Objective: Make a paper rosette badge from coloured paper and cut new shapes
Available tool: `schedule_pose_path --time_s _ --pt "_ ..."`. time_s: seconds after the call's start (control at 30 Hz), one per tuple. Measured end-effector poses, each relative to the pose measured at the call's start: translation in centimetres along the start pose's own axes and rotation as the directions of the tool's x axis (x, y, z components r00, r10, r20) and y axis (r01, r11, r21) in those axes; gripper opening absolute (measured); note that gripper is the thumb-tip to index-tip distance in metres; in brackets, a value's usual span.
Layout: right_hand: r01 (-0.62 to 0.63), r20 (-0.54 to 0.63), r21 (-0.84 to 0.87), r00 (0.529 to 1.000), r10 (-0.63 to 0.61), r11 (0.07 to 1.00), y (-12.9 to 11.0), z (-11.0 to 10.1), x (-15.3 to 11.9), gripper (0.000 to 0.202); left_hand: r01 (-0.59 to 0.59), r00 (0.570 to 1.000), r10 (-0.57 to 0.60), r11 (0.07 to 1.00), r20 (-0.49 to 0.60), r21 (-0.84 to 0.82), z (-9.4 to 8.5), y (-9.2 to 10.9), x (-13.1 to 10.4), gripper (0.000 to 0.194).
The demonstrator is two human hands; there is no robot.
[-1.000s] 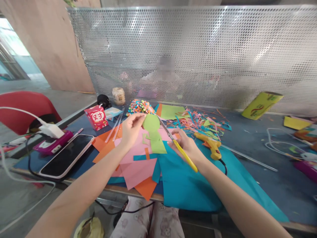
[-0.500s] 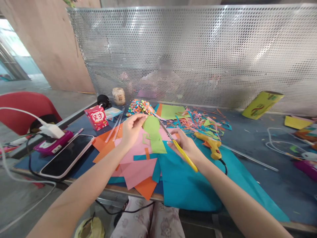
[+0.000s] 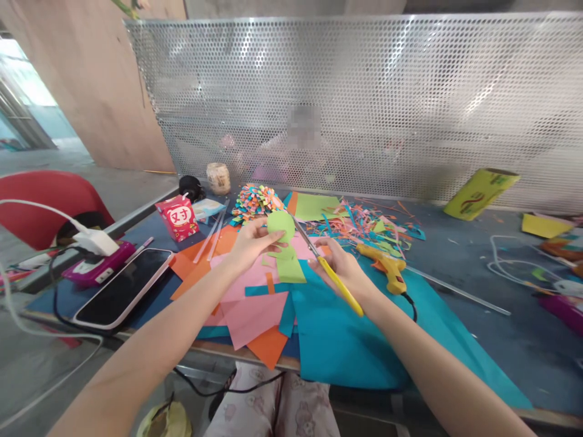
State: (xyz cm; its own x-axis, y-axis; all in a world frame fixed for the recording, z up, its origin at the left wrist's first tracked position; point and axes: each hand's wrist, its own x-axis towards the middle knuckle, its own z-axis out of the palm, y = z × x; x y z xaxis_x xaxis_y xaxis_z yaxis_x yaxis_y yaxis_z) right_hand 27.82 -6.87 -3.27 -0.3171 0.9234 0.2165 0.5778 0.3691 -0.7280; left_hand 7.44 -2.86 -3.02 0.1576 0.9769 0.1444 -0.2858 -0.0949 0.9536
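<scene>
Lime-green paper, cut to a nearly round flat disc (image 3: 282,223), is pinched in the left hand (image 3: 249,244), above the middle of the cluttered desk (image 3: 450,249). That hold has just changed: the fingertips gripped the disc's upper-left edge a moment ago, while now the thumb lies across its lower-left face with fingers behind. The shift leaves the upper and right rim uncovered beside the blades, which seems handy for trimming a curve. The right hand (image 3: 342,267) is closed around steel scissors with smooth yellow handles (image 3: 337,282), much as before; whether the blades touch the paper I cannot tell. Under the hands spread flat, matte sheets: a large teal-blue sheet (image 3: 346,346), an angular pale-pink piece (image 3: 255,312) and a straight-edged green offcut (image 3: 291,271). Behind the disc sits a shaggy multicoloured paper pompom (image 3: 255,203), and to its right a tangled heap of thin paper strips (image 3: 364,221). A hard yellow plastic glue gun (image 3: 387,265) lies near the right hand, and a shiny perforated metal panel (image 3: 373,91) stands behind.
</scene>
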Motion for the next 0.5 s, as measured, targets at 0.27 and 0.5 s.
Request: schedule_pose_path --time_s 0.27,0.5 --pt "-0.011 0.021 0.054 1.000 0.010 0.998 0.24 0.16 0.06 0.038 -0.118 0.993 0.118 0.992 0.003 0.041 -0.25 -0.23 0.17 0.036" --pt "-0.026 0.011 0.048 1.000 0.026 0.999 0.37 0.12 0.02 0.038 -0.173 0.984 0.176 0.981 -0.023 0.092 -0.24 -0.16 0.06 0.033"
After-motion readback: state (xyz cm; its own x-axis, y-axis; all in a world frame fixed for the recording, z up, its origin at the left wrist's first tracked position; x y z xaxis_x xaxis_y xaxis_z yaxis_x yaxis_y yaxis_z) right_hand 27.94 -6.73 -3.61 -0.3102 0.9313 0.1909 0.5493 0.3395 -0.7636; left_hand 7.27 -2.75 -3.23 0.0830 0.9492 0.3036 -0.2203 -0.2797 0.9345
